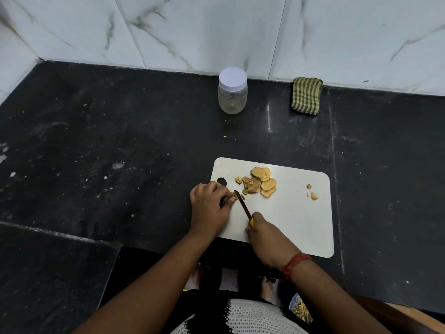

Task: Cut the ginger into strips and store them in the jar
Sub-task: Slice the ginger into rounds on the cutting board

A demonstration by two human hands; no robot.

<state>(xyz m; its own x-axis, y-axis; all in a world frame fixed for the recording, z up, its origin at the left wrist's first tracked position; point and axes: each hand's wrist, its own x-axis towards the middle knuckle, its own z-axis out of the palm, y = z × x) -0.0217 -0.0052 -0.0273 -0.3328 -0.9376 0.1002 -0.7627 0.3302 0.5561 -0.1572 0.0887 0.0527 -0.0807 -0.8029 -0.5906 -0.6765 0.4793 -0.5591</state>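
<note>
Your left hand [209, 205] pinches a small ginger piece [234, 195] on the cutting board [296, 213]; your right hand [265, 235] grips the knife [243, 205], fingers curled round its handle.

The piece of ginger [234, 195] under the left hand [209, 201] is almost fully covered by the fingers, so its shape cannot be told. The knife [243, 205] handle is hidden inside the right hand [262, 235]. A bowl [299, 308] of strips is cut by the forearm.

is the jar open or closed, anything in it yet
Closed: the white lid sits on the jar. Through its clear wall it looks empty.
</note>
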